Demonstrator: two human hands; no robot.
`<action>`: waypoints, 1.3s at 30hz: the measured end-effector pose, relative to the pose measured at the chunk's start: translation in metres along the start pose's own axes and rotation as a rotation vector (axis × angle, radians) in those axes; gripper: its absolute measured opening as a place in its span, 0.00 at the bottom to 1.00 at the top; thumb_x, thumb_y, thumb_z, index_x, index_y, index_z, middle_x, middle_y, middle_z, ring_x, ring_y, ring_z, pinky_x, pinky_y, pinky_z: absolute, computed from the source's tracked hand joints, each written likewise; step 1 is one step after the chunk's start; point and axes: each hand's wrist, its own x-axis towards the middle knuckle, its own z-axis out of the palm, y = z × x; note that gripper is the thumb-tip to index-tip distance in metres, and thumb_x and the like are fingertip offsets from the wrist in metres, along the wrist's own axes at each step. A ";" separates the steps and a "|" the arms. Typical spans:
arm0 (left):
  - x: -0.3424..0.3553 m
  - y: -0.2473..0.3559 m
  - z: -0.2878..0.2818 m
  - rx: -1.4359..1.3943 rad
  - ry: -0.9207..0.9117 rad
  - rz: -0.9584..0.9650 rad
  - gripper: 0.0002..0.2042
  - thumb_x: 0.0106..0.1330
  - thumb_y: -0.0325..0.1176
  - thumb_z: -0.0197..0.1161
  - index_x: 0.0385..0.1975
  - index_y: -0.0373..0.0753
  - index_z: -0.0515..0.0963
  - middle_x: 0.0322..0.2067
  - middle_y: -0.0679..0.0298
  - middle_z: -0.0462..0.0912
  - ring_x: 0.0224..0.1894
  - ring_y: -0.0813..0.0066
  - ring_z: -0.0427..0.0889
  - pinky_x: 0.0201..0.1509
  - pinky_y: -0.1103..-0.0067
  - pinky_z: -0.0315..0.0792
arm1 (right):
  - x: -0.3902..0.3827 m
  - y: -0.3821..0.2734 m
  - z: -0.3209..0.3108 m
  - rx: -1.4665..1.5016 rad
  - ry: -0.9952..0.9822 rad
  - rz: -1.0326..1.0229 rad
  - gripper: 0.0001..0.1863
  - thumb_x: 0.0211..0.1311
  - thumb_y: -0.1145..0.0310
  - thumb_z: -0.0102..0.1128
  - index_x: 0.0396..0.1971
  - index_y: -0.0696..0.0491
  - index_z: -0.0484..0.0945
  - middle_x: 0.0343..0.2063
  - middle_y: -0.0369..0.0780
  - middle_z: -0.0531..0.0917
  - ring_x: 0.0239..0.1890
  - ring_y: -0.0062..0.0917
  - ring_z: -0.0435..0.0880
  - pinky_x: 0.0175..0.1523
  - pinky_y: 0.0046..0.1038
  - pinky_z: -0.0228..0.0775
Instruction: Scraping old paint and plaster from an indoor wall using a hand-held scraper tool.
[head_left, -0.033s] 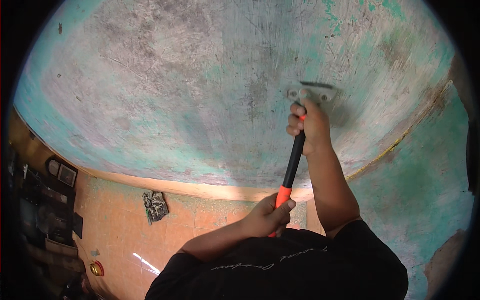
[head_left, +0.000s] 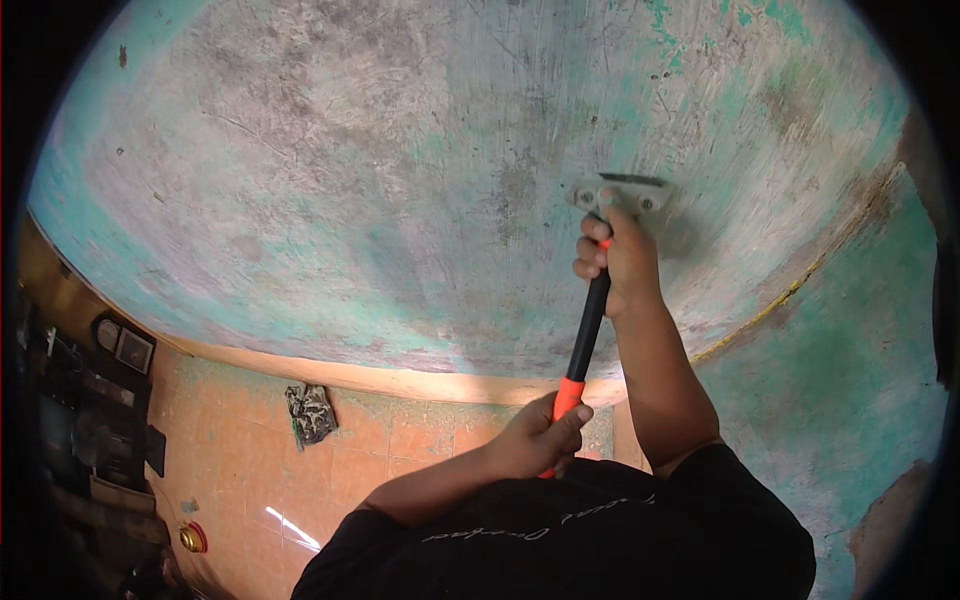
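Note:
I hold a long-handled scraper (head_left: pixel 588 330) with a black and orange handle and a wide metal head. My right hand (head_left: pixel 628 258) is closed around the upper handle, its thumb laid up against the head. Lower down, my left hand (head_left: pixel 535 438) wraps round the orange grip, whose end sticks out just below the fist. The scraper's head lies at the wall (head_left: pixel 400 230), which carries worn turquoise and grey paint with scratches; whether the blade's edge touches it I cannot tell.
Paint flakes are strewn on the orange tile floor (head_left: pixel 230 430) along the wall's foot. A crumpled dark patterned bag or cloth (head_left: pixel 312 414) lies there. At far left are dark furniture with framed items (head_left: pixel 133 350) and a round golden object (head_left: pixel 190 537). Another turquoise wall (head_left: pixel 830 370) meets at right.
The scraper has slid slightly down the wall toward me, both hands moving with it. My grip on it is the same.

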 end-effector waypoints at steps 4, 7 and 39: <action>0.002 0.003 -0.003 0.025 0.008 0.007 0.14 0.67 0.46 0.46 0.31 0.40 0.60 0.14 0.68 0.64 0.13 0.80 0.67 0.17 0.82 0.67 | 0.003 -0.004 0.001 0.011 0.009 -0.011 0.09 0.59 0.61 0.51 0.25 0.46 0.64 0.14 0.28 0.63 0.11 0.13 0.58 0.16 0.19 0.51; -0.002 0.005 -0.002 0.009 0.004 0.023 0.14 0.67 0.45 0.47 0.31 0.40 0.60 0.14 0.68 0.64 0.12 0.80 0.67 0.17 0.82 0.67 | 0.000 -0.006 0.006 0.026 -0.039 -0.038 0.09 0.60 0.61 0.51 0.25 0.45 0.63 0.13 0.28 0.63 0.11 0.13 0.58 0.16 0.18 0.51; 0.007 -0.009 0.002 -0.050 -0.013 0.052 0.14 0.67 0.46 0.46 0.31 0.42 0.60 0.15 0.68 0.64 0.14 0.80 0.67 0.17 0.81 0.67 | 0.006 -0.004 0.009 -0.036 -0.042 0.002 0.09 0.60 0.62 0.51 0.25 0.47 0.63 0.14 0.28 0.63 0.11 0.13 0.58 0.16 0.19 0.51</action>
